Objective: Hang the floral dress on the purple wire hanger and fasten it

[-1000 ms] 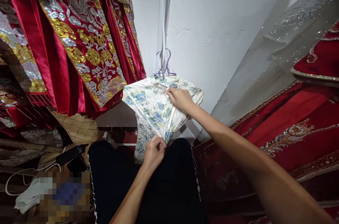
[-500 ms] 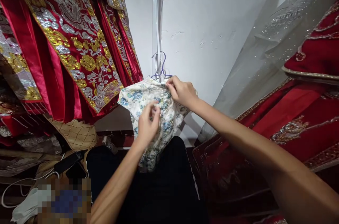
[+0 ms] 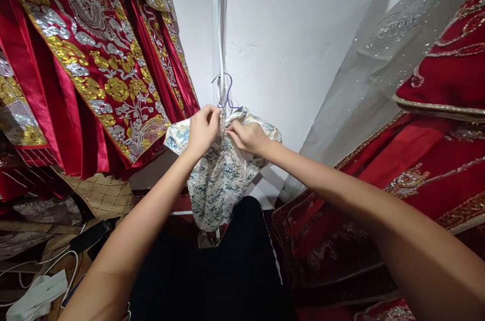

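Both arms reach forward and up from the bottom of the view, nearly straight, and meet at the neck of a small floral garment [image 3: 220,174] that hangs on a purple hanger [image 3: 228,96] against the white wall [image 3: 288,33]. The left hand [image 3: 202,130] comes in from the lower left, wrist slightly bent, fingers curled shut on the top edge of the cloth at the left side of the collar. The right hand [image 3: 246,136] comes in from the lower right along a long forearm, back of the hand up, thumb and fingers pinched on the cloth at the collar just beside the left hand; the two hands almost touch under the hanger's hook. The garment, cream with blue flowers, bunches between the hands and hangs down below them, its lower part showing a paler, greyer pattern.

To the left hang red robes [image 3: 94,58] with heavy gold and silver embroidery, close to the left sleeve of the floral garment. To the right lies more red embroidered cloth [image 3: 428,159], under a sheer sequinned fabric [image 3: 382,58]. At lower left are a white cable [image 3: 41,265] and a piece of quilted gold fabric [image 3: 102,194].
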{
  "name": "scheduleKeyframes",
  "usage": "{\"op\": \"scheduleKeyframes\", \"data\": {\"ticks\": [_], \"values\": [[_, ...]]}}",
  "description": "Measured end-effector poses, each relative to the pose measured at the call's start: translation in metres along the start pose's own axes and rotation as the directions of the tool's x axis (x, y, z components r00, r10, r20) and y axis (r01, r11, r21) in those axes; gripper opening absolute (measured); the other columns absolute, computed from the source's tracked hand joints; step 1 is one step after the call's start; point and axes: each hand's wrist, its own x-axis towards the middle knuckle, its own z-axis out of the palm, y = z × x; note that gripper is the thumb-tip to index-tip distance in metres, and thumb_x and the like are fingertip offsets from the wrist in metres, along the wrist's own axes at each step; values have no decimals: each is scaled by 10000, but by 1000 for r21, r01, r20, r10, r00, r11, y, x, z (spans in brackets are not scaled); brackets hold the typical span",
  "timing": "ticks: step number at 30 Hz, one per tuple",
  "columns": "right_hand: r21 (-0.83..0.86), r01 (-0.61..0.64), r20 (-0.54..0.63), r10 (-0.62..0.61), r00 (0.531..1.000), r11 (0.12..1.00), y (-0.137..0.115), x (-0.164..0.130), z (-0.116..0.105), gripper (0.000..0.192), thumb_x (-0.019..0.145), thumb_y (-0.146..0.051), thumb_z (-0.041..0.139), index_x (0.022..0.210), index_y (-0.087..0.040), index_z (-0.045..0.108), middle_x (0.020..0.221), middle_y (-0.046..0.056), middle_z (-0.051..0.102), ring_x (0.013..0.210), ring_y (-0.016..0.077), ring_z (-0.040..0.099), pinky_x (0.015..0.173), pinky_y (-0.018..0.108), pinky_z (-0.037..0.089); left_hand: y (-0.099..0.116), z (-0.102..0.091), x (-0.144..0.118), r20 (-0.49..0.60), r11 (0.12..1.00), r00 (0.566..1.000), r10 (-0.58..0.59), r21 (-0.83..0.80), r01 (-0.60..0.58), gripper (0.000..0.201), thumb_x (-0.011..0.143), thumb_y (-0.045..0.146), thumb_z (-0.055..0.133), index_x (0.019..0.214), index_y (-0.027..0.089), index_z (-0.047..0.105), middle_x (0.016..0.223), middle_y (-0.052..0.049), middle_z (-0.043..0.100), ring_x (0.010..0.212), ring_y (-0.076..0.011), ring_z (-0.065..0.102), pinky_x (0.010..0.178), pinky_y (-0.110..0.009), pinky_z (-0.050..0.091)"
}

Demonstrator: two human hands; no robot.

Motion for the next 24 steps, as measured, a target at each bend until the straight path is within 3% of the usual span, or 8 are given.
{"op": "scheduleKeyframes", "data": {"ticks": [4, 6, 8, 11, 13, 19, 21, 24], "values": [[194, 21, 261, -72, 963, 981, -15, -24, 27, 228, 970, -356, 434, 869, -220, 586, 572, -15, 506, 458, 131, 320, 510, 277, 245, -31, -37, 10, -136, 999, 990, -41, 9, 43, 194, 932, 289, 582, 835, 150, 674, 782, -21, 664, 753, -145, 588, 698, -244, 425], [304, 10, 306, -107, 946, 953, -25, -42, 38, 216, 960, -361, 453, 834, -227, 567, 555, -27, 477, 450, 124, 305, 504, 276, 245, -59, -61, 10, -234, 989, 961, -151, -37, 146, 147, 898, 255, 612, 811, 149, 666, 788, -13, 659, 763, -135, 580, 704, -232, 430], [365, -9, 308, -112, 945, 931, -37, -57, 45, 206, 952, -375, 482, 832, -227, 558, 516, -52, 420, 437, 117, 271, 503, 276, 245, -89, -81, 4, -326, 909, 855, -403, -254, 332, 158, 888, 229, 597, 752, 150, 608, 717, 9, 608, 684, -111, 550, 662, -217, 433], [371, 6, 346, -145, 927, 929, -53, -70, 51, 195, 960, -363, 483, 852, -216, 550, 489, -74, 372, 425, 106, 213, 507, 275, 250, -122, -89, -17, -267, 619, 586, -765, -552, 558, 217, 905, 222, 542, 703, 181, 475, 606, 47, 500, 561, -81, 486, 577, -192, 419], [345, 27, 395, -171, 903, 938, -61, -74, 51, 178, 964, -339, 476, 863, -211, 548, 483, -73, 376, 425, 106, 210, 515, 276, 258, -130, -80, -43, -198, 517, 508, -838, -582, 627, 238, 877, 188, 553, 676, 192, 426, 556, 63, 446, 505, -68, 446, 532, -177, 398], [258, 44, 503, -173, 847, 965, -67, -89, 41, 166, 962, -334, 473, 912, -223, 586, 492, -45, 449, 441, 128, 253, 528, 292, 239, -113, -30, -136, 167, 467, 572, -803, -420, 778, 253, 686, 159, 709, 560, 178, 490, 447, 40, 461, 435, -99, 453, 455, -216, 377], [237, 66, 543, -188, 819, 969, -66, -95, 39, 207, 979, -347, 441, 937, -224, 603, 512, -28, 487, 447, 137, 281, 536, 299, 236, -103, -22, -148, 282, 498, 605, -744, -369, 785, 228, 627, 171, 762, 559, 163, 544, 484, 14, 535, 488, -130, 511, 482, -234, 413], [220, 35, 646, -172, 744, 975, -65, -100, 38, 196, 971, -358, 469, 950, -226, 612, 527, -22, 511, 455, 144, 342, 555, 297, 266, -89, -18, -141, 371, 560, 662, -651, -353, 749, 216, 647, 273, 792, 625, 157, 612, 589, 2, 605, 589, -142, 550, 563, -245, 468]]}}
